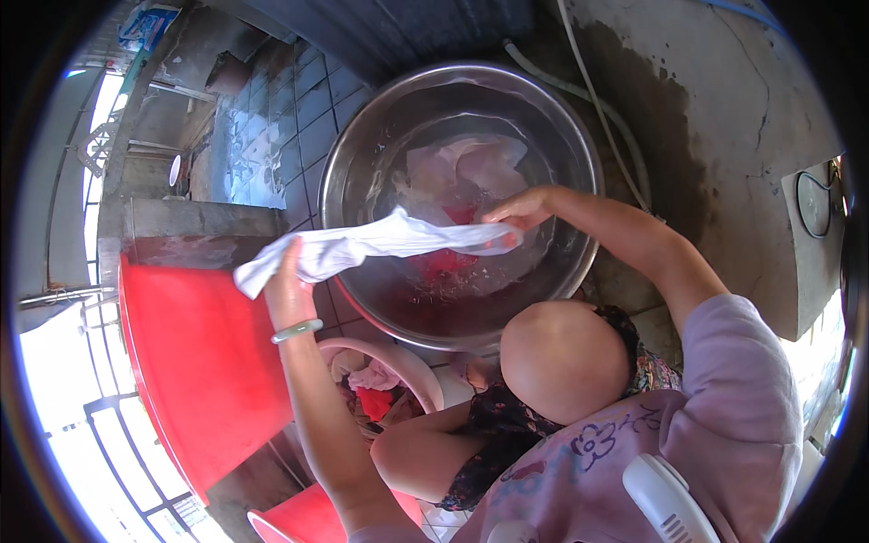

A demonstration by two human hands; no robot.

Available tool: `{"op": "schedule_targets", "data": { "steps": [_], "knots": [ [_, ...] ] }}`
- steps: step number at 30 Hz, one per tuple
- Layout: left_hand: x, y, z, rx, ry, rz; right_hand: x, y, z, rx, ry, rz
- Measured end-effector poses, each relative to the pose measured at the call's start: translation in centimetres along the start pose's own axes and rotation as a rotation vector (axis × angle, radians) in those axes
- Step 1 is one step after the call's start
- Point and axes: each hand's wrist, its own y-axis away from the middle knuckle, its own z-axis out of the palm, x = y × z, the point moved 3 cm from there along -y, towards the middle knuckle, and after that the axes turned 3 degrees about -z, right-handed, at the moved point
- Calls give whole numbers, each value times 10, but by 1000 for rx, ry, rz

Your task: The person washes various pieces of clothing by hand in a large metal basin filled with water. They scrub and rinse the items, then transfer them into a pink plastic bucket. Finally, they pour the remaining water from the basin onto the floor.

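A wet white cloth is stretched between my two hands, its right part over a large round metal basin. My left hand grips it near its left end, outside the basin's rim and beside a red plastic tub. My right hand holds the other end above the water; some of its fingers show through the thin fabric. Pale cloth lies in the water, with something red under the stretched cloth. What the red thing is, I cannot tell.
The big red tub stands at the left. A pink basin of crumpled clothes sits near my knees, with another red container below it. A pale hose curves behind the metal basin, beside a concrete surface. Tiles cover the floor.
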Motion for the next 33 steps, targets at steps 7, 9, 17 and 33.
{"op": "schedule_targets", "data": {
  "steps": [7, 9, 17, 33],
  "knots": [
    [-94, 24, 28, -158, -1492, 483, 80, 35, -126, 1863, 778, 30],
    [-90, 34, 60, -206, -1627, 638, 117, -33, -84, 1644, 1113, -1],
    [-100, 56, 62, -373, -1747, 849, 95, -27, -103, 764, 998, 250],
    [-201, 46, 116, -513, -827, 548, -99, 44, 182, 640, 1655, -605]
  ]
}}
